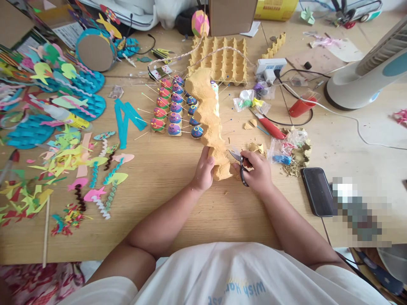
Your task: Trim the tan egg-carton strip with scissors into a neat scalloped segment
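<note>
Roughly textured and tan, the egg-carton strip [208, 120], wavy-edged and knobbly, reaches forward above the table [171, 212]; the left hand [203, 170] clasps its near end, and the right hand [258, 173] is wrapped around scissors [242, 161] just beside it.

Spotted a long, bumpy, tan egg-carton strip [208, 114], gripped near its closer end, stretched lengthwise forward! And just right of that end, caught black-handled scissors [242, 163], with grey blades aimed forward-left toward the strip.
</note>
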Tool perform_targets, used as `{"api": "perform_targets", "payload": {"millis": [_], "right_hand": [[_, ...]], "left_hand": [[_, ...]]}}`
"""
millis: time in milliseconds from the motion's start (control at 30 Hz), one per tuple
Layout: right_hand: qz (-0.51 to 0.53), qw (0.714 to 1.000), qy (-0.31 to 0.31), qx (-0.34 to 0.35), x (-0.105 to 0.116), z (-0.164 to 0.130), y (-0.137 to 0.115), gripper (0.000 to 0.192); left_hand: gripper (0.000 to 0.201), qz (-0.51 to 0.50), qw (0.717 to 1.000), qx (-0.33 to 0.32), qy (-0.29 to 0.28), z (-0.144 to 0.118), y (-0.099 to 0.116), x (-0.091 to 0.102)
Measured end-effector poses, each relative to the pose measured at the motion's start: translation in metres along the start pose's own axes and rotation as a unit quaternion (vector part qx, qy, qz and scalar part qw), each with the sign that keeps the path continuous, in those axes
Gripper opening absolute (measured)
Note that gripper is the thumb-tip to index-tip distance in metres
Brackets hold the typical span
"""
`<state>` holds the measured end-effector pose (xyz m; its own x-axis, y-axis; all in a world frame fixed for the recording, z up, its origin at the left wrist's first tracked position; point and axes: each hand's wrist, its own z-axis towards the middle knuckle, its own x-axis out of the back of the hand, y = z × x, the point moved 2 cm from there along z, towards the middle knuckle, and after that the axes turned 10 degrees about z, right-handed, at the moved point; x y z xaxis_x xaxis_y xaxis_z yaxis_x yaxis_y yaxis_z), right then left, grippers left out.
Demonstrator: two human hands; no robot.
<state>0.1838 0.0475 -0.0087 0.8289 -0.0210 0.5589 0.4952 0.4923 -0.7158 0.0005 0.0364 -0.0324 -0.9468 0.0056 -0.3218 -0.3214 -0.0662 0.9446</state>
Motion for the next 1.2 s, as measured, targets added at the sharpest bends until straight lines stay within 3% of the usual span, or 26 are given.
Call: {"api": "perform_targets", "payload": {"millis": [167, 400, 700, 1200], "right_hand": [[-0.009, 1.0, -0.008, 0.013, -0.002, -0.001, 0.002, 0.023], [-0.01, 0.999, 0.035, 0.012, 0.002, -0.001, 0.003, 0.024], [-0.125, 0.987, 0.081, 0.059, 0.008, 0.0, 0.005, 0.025], [-0.165, 0.979, 0.106, 0.047, 0.01, 0.002, 0.007, 0.027]], "left_hand": [[0.063, -0.001, 1.0, 0.002, -0.021, 0.0, 0.0, 0.0], [0.071, -0.012, 0.996, 0.049, -0.075, -0.002, 0.0, -0.004], [0.061, 0.017, 0.99, 0.045, -0.134, -0.006, 0.001, -0.007], [0.065, 0.034, 0.991, 0.041, -0.124, -0.005, -0.001, -0.007]]}}
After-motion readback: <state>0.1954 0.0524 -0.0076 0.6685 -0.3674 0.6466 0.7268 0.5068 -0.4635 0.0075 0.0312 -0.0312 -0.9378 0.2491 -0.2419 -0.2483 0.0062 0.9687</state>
